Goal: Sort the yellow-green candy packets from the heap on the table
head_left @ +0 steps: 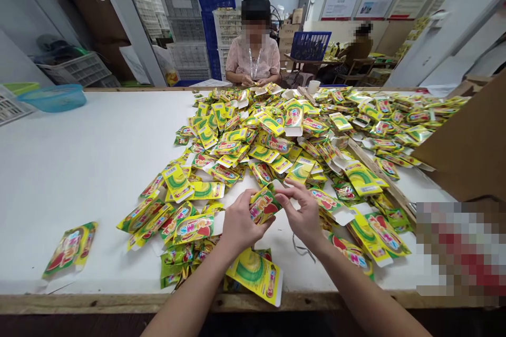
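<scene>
My left hand (240, 219) is closed round a small yellow and green candy box (264, 206) printed with a watermelon slice, held above the table. At the box's upper right end, my right hand (302, 211) has its thumb and fingers pinched at the flap; whether they also hold a packet there I cannot make out. Just below my wrists lies another yellow box (256, 275). Green candy packets (177, 259) are heaped left of my left forearm, and a flat carton (197, 228) rests beside them.
A large pile of boxes and packets (272, 142) covers the white table (118, 158). A wooden strip (379, 176) runs through its right side. A brown cardboard box (470, 142) stands at right, a blue basket (53, 98) at far left. Across the table sits a person (253, 58).
</scene>
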Tool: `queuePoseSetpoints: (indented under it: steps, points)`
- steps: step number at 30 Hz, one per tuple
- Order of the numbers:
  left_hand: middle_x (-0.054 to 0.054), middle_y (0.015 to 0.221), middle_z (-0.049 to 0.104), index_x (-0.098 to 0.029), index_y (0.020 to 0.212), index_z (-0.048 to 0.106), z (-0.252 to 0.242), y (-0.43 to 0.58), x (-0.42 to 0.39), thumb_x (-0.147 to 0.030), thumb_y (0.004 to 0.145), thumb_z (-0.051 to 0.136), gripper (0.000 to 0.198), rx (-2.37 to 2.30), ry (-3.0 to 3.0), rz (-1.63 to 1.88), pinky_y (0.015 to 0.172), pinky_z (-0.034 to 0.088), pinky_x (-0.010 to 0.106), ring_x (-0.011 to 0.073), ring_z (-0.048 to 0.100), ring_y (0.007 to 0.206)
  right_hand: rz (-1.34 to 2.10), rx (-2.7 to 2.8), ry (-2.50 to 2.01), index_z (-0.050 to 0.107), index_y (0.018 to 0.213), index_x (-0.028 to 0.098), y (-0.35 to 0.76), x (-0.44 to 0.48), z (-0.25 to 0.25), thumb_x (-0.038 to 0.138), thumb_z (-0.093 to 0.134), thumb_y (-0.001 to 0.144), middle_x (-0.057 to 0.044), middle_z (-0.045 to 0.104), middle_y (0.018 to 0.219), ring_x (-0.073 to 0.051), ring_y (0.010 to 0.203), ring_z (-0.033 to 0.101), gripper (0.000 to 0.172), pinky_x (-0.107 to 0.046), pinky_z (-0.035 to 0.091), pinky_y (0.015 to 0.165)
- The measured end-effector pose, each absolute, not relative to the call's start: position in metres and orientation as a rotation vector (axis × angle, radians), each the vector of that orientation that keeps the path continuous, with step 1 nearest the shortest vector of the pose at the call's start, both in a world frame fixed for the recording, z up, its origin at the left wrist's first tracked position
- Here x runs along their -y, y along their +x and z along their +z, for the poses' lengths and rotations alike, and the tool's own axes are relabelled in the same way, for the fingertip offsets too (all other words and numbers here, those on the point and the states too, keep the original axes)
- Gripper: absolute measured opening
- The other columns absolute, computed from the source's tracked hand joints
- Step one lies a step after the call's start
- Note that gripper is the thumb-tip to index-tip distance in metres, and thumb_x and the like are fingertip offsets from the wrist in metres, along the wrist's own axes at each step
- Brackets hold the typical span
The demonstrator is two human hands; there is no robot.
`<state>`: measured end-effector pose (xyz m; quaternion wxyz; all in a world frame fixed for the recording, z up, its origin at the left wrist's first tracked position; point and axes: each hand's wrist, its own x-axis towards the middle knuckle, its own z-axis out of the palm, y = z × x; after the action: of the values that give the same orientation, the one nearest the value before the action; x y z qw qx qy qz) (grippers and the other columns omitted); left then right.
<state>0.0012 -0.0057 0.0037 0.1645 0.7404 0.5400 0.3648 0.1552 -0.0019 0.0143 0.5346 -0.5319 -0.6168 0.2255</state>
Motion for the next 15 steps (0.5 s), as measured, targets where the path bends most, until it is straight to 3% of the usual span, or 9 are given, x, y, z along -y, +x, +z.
queuePoseSetpoints:
  steps: [3,5,9,15]
  points:
    - [0.003,0.092,0.062,-0.023,0.101,0.046,0.0028,-0.0009,0.0044,-0.043,0.066,0.066,0.045,-1.615,2.132,1.078,0.068,0.049,0.031,0.0215,0.062,0.082,0.754,1.611,-1.22,0.071,0.092,0.028,0.1585,0.0025,0.0149,0.046,0.06,0.078,-0.007,0.068,0.1,-0.03,0.118,0.047,0.025,-0.05,0.029,0.1]
    - [0.004,0.09,0.062,-0.022,0.101,0.047,0.0007,-0.0011,0.0044,-0.041,0.068,0.064,0.042,-1.672,2.184,1.076,0.067,0.048,0.03,0.0218,0.062,0.081,0.876,1.659,-1.202,0.069,0.097,0.027,0.159,0.003,0.0144,0.045,0.065,0.073,-0.006,0.069,0.098,-0.029,0.113,0.051,0.03,-0.049,0.03,0.099]
    - [0.004,0.087,0.063,-0.022,0.103,0.049,-0.0039,0.0024,0.0073,-0.031,0.069,0.059,0.036,-1.683,2.374,0.967,0.065,0.047,0.031,0.0219,0.061,0.076,0.985,1.67,-1.211,0.069,0.082,0.023,0.155,0.0058,0.0105,0.044,0.066,0.072,-0.002,0.068,0.076,-0.021,0.08,0.059,0.023,-0.041,0.04,0.089]
    - [0.004,0.085,0.063,-0.022,0.1,0.052,-0.0029,0.0042,0.0086,-0.03,0.07,0.058,0.031,-1.696,2.392,0.945,0.064,0.046,0.031,0.0218,0.061,0.076,1.11,1.709,-1.128,0.069,0.071,0.022,0.1523,0.0079,0.0113,0.046,0.057,0.079,-0.002,0.067,0.074,-0.02,0.078,0.056,0.028,-0.035,0.043,0.081]
